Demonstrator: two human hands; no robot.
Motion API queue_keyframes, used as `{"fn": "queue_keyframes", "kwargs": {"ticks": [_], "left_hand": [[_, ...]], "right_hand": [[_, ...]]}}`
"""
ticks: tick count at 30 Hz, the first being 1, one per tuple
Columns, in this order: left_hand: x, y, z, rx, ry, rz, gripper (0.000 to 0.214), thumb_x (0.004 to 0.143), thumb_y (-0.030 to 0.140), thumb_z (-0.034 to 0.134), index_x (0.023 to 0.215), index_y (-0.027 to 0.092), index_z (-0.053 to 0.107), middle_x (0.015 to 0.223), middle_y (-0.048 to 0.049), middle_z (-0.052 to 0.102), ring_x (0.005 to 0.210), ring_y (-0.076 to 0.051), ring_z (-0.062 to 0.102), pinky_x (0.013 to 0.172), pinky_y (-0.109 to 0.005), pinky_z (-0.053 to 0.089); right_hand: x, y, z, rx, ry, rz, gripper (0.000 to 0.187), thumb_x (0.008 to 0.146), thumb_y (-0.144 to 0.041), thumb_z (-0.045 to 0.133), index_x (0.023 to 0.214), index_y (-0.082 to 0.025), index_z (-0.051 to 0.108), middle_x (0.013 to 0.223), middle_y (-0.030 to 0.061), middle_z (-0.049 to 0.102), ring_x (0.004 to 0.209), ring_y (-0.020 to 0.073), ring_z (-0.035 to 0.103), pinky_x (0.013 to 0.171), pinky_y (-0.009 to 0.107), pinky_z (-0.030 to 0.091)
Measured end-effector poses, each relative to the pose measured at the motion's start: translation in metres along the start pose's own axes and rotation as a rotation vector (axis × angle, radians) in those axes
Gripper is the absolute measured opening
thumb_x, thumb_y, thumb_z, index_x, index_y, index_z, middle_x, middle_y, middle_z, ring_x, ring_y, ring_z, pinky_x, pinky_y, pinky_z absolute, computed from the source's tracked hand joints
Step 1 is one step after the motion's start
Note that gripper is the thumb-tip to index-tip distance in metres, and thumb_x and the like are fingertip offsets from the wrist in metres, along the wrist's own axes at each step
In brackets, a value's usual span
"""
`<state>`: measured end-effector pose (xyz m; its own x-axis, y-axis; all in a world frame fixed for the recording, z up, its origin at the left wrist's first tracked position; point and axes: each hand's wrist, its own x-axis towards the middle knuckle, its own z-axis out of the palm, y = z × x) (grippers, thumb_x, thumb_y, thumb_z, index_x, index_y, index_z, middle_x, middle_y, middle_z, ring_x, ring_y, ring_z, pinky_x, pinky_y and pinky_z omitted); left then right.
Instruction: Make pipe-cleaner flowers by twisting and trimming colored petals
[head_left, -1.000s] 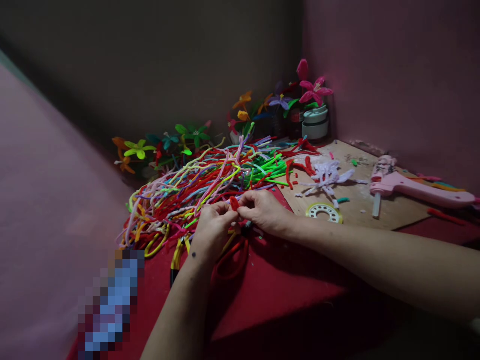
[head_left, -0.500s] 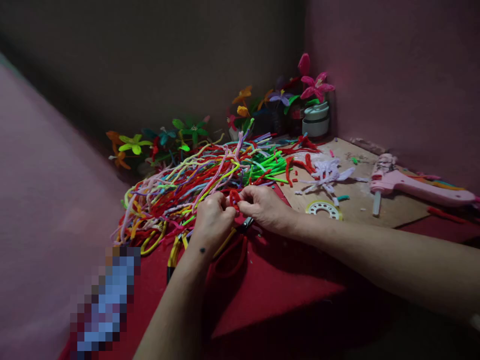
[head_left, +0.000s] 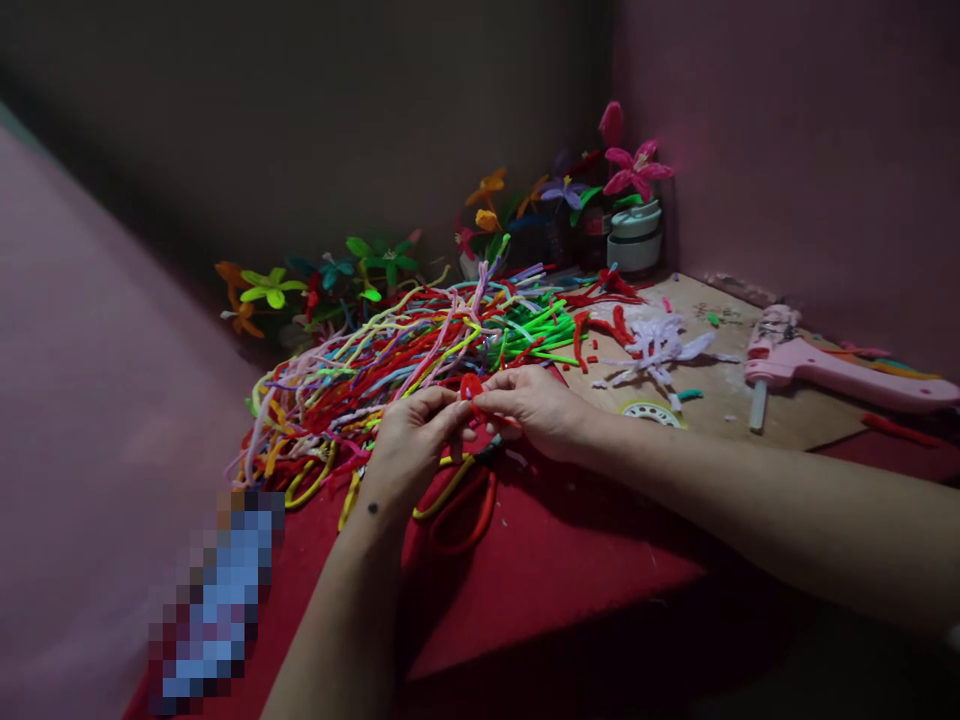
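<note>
A small loop of red pipe cleaner (head_left: 471,388) is pinched between my two hands above the red tabletop. My left hand (head_left: 414,432) grips its left side with thumb and forefinger. From the other side, my right hand (head_left: 541,408) holds it between thumb and fingertips. Below them lie scissors (head_left: 480,500) with yellow and red handles, their blades partly hidden by my hands. Right behind my hands spreads a big heap of pipe cleaners (head_left: 360,375) in many colours, with a bright green bunch (head_left: 544,335) at its right.
On a brown board (head_left: 817,425) at the right rest a pink glue gun (head_left: 847,375), a lilac pipe-cleaner piece (head_left: 658,345), red scraps and a white tape roll (head_left: 651,412). Pipe-cleaner flowers (head_left: 637,172) stand along the back wall. Yellow-handled pliers (head_left: 349,500) lie left.
My left hand has rolled slightly left and its fingers have opened out a little around the red loop. My right hand has shifted slightly; both still pinch the pipe cleaner.
</note>
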<state>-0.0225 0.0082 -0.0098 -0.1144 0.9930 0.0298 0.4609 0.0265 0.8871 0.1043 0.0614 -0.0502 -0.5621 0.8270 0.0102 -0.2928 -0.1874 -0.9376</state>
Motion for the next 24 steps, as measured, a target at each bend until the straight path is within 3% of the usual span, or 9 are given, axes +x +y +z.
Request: {"fn": "queue_keyframes", "kwargs": {"ticks": [9,13,19,24], "left_hand": [[0.0,0.002,-0.002,-0.021,-0.09,-0.031,0.013,0.067,0.026,0.06,0.064,0.013,0.055,0.051,0.001,0.058,0.039,-0.009,0.05,0.037,-0.018,0.038],[-0.001,0.002,0.001,-0.011,-0.092,-0.037,0.013,0.066,0.025,0.06,0.062,0.014,0.054,0.053,-0.0011,0.06,0.04,-0.011,0.052,0.037,-0.02,0.041],[-0.004,0.003,0.007,-0.101,0.087,-0.04,0.018,0.064,0.028,0.065,0.071,0.015,0.054,0.046,0.0039,0.053,0.036,-0.008,0.045,0.035,-0.017,0.035],[-0.003,0.001,0.01,-0.184,-0.002,-0.103,0.019,0.067,0.029,0.063,0.065,0.013,0.053,0.043,0.0058,0.047,0.035,-0.004,0.038,0.035,-0.015,0.027]], "right_hand": [[-0.006,-0.005,0.008,0.005,-0.058,0.049,0.012,0.074,-0.013,0.048,0.062,-0.012,0.05,0.05,0.002,0.058,0.04,0.0076,0.049,0.042,0.019,0.039],[-0.004,-0.003,0.008,-0.015,-0.032,0.05,0.014,0.075,-0.016,0.048,0.062,-0.012,0.051,0.048,0.0017,0.057,0.038,0.0081,0.049,0.041,0.019,0.04],[-0.001,-0.003,0.001,0.067,-0.01,0.041,0.012,0.067,-0.011,0.054,0.055,-0.012,0.051,0.045,-0.0001,0.053,0.041,0.009,0.05,0.044,0.021,0.043],[0.0,-0.002,0.0,0.096,0.027,0.062,0.012,0.066,-0.011,0.054,0.055,-0.013,0.05,0.045,-0.0018,0.049,0.04,0.0075,0.046,0.043,0.021,0.039]]}}
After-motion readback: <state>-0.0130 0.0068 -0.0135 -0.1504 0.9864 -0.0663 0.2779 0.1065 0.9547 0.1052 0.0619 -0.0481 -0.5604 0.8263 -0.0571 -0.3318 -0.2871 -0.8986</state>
